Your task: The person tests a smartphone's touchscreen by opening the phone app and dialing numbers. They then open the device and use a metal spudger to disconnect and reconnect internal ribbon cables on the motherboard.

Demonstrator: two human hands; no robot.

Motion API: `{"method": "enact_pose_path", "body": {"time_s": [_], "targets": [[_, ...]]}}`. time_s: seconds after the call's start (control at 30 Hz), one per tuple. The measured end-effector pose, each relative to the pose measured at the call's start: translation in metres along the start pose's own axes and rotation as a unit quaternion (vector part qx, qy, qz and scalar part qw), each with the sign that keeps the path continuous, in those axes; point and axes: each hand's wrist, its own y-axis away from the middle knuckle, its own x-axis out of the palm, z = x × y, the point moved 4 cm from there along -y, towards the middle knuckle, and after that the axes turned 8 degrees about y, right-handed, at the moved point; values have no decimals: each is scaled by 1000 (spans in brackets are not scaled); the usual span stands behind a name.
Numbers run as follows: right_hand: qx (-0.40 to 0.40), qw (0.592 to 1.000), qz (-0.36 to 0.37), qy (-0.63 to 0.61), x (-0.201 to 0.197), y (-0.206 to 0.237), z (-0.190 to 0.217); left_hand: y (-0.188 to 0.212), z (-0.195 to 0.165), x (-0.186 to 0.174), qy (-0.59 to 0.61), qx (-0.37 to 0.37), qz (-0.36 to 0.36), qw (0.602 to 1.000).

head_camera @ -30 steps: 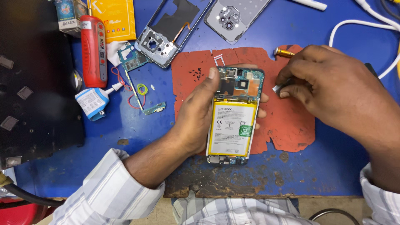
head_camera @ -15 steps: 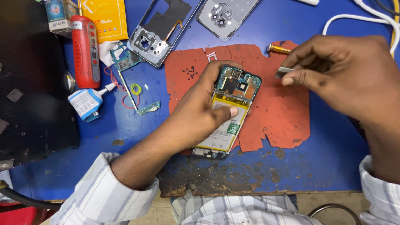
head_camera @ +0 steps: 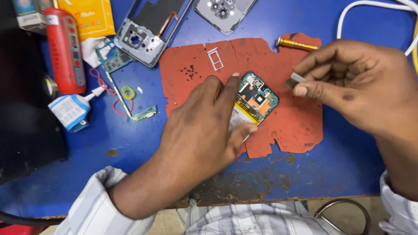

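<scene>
An opened phone (head_camera: 254,101) with its back cover off lies tilted on a worn red mat (head_camera: 296,122), its top end pointing up and to the right. A green circuit board with orange patches shows at that upper end, and a yellow-and-white battery (head_camera: 242,116) fills the part below it. The left hand (head_camera: 204,126) lies over the lower half of the phone, with its fingers (head_camera: 229,89) along the left edge and the thumb pressed against the battery side, so it grips the phone. The right hand (head_camera: 348,85) hovers just to the right of the phone's top end, its fingers curled in and pinching a small grey flat piece (head_camera: 297,79) between thumb and forefinger.

On the mat above the phone lie a thin metal card tray (head_camera: 215,58) and a scatter of tiny black screws (head_camera: 190,72). A brass-coloured screwdriver handle (head_camera: 298,44) rests at the mat's upper edge, close to the right hand. The mat sits on a blue table (head_camera: 348,165) whose front edge is scuffed and stained. To the left are a grey phone frame (head_camera: 146,32), a loose circuit board with red wires (head_camera: 114,65), a red cylinder-shaped tool (head_camera: 65,50) and a small white and blue glue bottle (head_camera: 69,111). A grey back cover (head_camera: 224,13) lies at the top, and a white cable (head_camera: 374,8) curves in at the upper right.
</scene>
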Motion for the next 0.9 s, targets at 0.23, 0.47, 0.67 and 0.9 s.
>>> {"method": "enact_pose_path", "body": {"time_s": [0.23,0.47,0.67,0.9], "targets": [[44,999,13,21,16,18,4,5,-5,6,-95,31,6,995],[68,996,-1,64,24,22,14,8,-7,10,-83,29,4,996],[61,995,-13,81,24,22,17,9,-6,8,-61,31,4,998],[42,996,-12,80,23,21,16,8,-6,8,-61,36,4,997]]}}
